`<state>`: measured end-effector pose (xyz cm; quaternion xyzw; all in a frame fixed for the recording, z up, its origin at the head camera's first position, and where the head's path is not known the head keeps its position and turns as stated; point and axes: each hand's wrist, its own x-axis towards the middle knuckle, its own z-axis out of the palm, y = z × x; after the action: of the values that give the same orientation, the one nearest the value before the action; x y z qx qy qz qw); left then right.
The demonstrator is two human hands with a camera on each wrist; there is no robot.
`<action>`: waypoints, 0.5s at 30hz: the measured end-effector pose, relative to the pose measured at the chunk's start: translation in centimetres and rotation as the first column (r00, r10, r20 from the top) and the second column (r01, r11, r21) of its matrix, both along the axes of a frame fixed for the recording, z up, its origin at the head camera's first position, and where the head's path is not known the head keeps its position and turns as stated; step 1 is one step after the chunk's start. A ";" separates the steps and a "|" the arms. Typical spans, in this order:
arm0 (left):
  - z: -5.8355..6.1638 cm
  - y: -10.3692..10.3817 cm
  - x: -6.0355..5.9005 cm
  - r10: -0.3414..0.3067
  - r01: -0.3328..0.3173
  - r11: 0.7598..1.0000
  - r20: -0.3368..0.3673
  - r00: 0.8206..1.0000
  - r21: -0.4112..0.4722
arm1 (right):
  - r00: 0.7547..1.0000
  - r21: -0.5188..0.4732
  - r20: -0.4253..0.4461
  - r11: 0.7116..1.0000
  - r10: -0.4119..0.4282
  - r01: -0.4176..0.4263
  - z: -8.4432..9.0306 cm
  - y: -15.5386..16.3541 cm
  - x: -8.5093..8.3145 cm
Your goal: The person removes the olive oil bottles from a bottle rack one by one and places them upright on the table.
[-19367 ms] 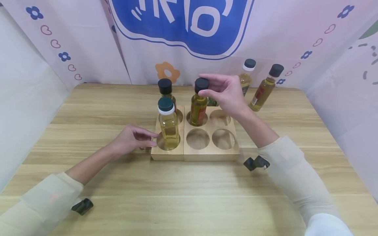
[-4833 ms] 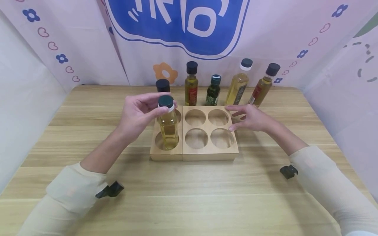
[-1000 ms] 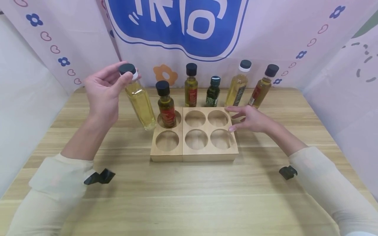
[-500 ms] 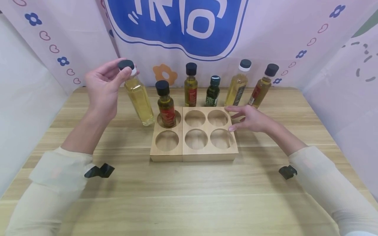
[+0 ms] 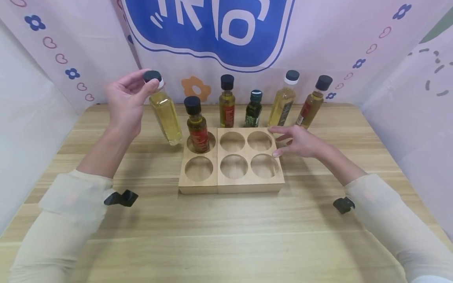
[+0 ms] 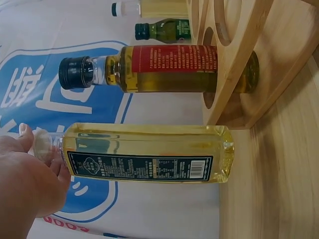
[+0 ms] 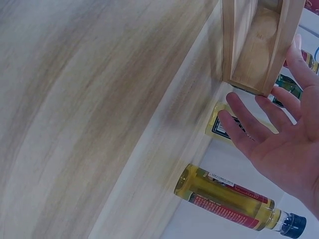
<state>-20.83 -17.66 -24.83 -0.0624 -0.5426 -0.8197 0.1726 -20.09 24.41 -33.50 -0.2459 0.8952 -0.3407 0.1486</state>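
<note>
Wooden table (image 5: 226,236): six bottles, left hand (image 5: 124,98) gripping one (image 5: 164,116); right hand (image 5: 301,141) spread beside six-hole rack (image 5: 231,184).

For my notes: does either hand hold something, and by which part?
The left hand pinches the clear square bottle of pale yellow oil by its black cap. The right hand holds nothing.

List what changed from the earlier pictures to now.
The left hand lifted the pale oil bottle out of the wooden rack's front-left hole and carried it left. Earlier, a dark bottle went to the back row. The right hand stays at the rack's right edge.
</note>
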 end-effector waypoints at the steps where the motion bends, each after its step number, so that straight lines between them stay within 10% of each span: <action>1: 0.0 0.0 -0.1 0.003 -0.003 1.000 0.003 1.000 0.002 | 1.000 0.001 -0.002 1.000 0.001 -0.001 0.0 0.0 0.0; 15: -0.4 0.3 -2.0 0.054 -0.055 0.998 0.075 0.996 0.006 | 1.000 0.006 -0.007 1.000 0.007 -0.007 0.0 -0.1 -0.1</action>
<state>-22.86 -17.34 -25.20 -0.0162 -0.5469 -0.8186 0.1747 -20.18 24.36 -33.45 -0.2500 0.8959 -0.3364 0.1474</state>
